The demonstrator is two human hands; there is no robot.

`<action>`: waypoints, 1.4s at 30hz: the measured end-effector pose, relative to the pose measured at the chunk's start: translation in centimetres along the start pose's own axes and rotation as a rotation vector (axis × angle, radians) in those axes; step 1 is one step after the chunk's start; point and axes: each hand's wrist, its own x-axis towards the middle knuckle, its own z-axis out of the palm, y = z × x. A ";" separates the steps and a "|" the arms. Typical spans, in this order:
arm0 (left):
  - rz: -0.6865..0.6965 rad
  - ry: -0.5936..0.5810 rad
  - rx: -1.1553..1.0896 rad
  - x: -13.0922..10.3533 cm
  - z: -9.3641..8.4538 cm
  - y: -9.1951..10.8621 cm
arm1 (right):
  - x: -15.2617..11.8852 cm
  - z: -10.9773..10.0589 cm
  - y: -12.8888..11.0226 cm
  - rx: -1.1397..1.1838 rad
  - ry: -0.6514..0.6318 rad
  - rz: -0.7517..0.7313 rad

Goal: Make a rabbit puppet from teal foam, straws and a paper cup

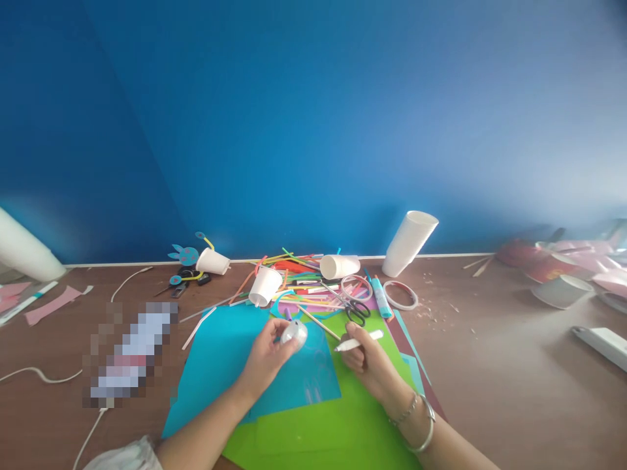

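Landmark: bright green rectangular paper sheet (pixel 313 437)
Left hand (pixel 271 349): fingers closed round small whitish round object (pixel 294 335), above blue paper (pixel 318 382) overlapping landmark
Right hand (pixel 365 359): narrow grip on slim white marker (pixel 373 337), above landmark
Scissors: black-handled metal scissors (pixel 359 314), landmark's far edge
Cups: tall tilted white cup stack (pixel 407 247), beyond landmark, right
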 end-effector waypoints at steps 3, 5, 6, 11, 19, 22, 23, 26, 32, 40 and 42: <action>0.065 -0.039 0.152 -0.6 0.4 0.6 | 0.0 0.1 -0.8 0.074 0.010 -0.036; 0.100 -0.042 0.270 -0.9 0.5 0.8 | -0.1 0.2 -1.1 0.044 0.018 -0.069; 0.118 -0.043 0.320 -1.1 0.5 0.7 | -0.2 0.2 -1.2 0.019 0.020 -0.073; 0.168 -0.051 0.470 -1.5 0.6 0.0 | -0.6 1.0 -1.4 -0.107 0.063 -0.067; 0.031 0.077 0.591 -0.1 -1.9 1.0 | -0.1 0.7 -3.1 -0.252 0.200 -0.138; 0.011 0.059 0.658 0.2 -3.9 1.9 | 0.2 -0.4 -3.6 -0.266 0.229 -0.119; 0.013 0.041 0.711 0.1 -4.4 2.2 | 0.4 -0.7 -3.7 -0.272 0.227 -0.105; 0.064 -0.015 0.955 0.0 -4.8 3.1 | 0.8 -0.7 -3.7 -0.391 0.182 -0.073; 0.484 -0.139 1.349 2.9 -1.5 3.5 | 2.0 1.4 -2.5 -0.969 0.086 -0.208; 0.576 -0.244 1.511 6.2 -0.9 1.7 | 1.9 2.0 -1.5 -1.254 0.008 -0.366; 0.565 -0.228 1.496 5.9 -1.2 2.1 | 1.7 2.0 -1.6 -1.242 0.013 -0.380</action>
